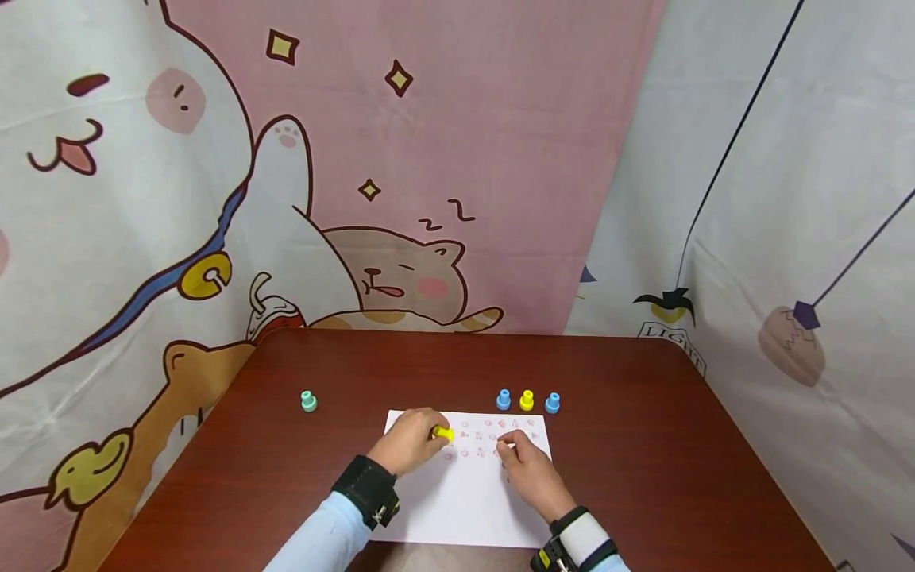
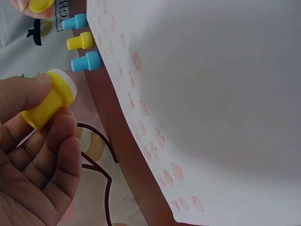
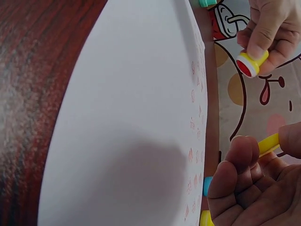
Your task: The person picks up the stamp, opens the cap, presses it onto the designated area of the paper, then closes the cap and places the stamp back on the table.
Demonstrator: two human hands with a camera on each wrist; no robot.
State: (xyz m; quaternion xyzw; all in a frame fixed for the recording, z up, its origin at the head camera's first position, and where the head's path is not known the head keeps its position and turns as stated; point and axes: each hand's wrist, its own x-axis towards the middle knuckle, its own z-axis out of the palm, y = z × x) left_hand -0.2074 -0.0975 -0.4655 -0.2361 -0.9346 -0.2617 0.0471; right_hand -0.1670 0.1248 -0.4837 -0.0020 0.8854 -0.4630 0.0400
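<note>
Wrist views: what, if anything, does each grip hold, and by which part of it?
Left grip: a yellow stamp, by its body, clear of the red face. Right grip: a small yellow piece; which part cannot be told.

A red-faced yellow stamp point(image 3: 252, 63) tilts near a probable cap point(image 3: 269, 144).

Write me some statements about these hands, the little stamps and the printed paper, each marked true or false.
1. The left hand pinches a yellow stamp. True.
2. The right hand is empty. False: its fingers hold a small yellow piece.
3. A second yellow stamp stands between two blue stamps. True.
4. The green stamp stands to the right of the paper. False: in the head view it stands to the left.
5. The paper bears red marks. True.
</note>
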